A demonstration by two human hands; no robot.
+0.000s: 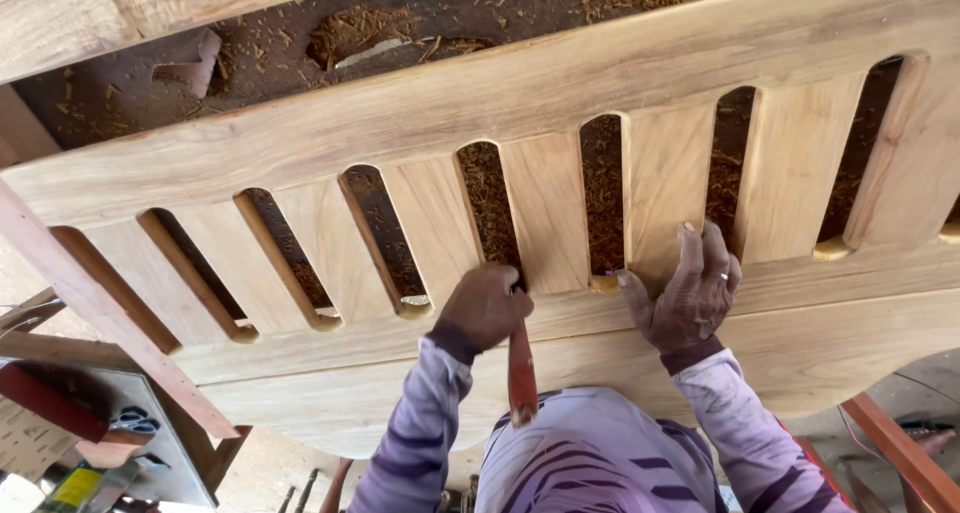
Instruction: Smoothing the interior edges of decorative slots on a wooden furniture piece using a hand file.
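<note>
Chisel (pixel 521 373) with red handle is sitting in your left hand (pixel 485 308), fist wrapped tight around it, tip hidden at a slot's lower end near the slatted wooden panel's (pixel 420 123) bottom rail. Your right hand (pixel 690 288) is pressing flat and open-fingered on a slat (pixel 665 178) just beside it, gripping nothing.

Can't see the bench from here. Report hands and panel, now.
Left hand gripping red-handled tool at slot base. Right hand flat on slatted wooden panel, bracing it. Wood shavings beyond; nothing blocking.
</note>
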